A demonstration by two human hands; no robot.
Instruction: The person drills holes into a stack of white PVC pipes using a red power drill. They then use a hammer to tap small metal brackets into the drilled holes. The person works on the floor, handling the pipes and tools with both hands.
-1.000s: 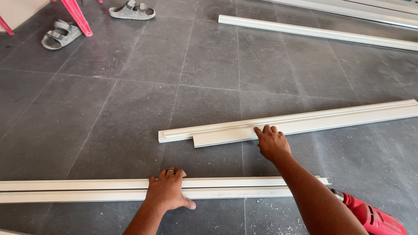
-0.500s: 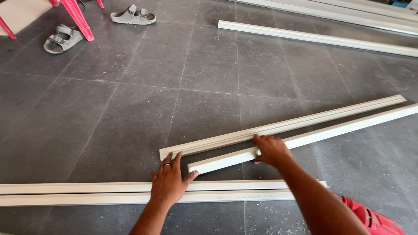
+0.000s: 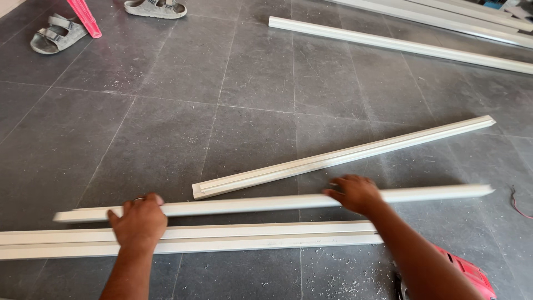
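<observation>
Both hands grip one long white trunking cover strip [image 3: 266, 203] (blurred in view), held level just above the grey tiled floor [image 3: 166, 128]: left hand [image 3: 139, 221] near its left end, right hand [image 3: 355, 193] past its middle. It lies between the angled channel [image 3: 344, 155] and the nearer double channel [image 3: 222, 238].

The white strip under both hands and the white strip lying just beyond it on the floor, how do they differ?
The held strip lies nearly level across the view; the far strip runs slanted, rising to the right. The held strip has the left hand and right hand on it; the far strip is untouched. The held strip looks motion-blurred; the far strip is sharp and shows a channel-shaped end. Both are long, white and narrow.
</observation>
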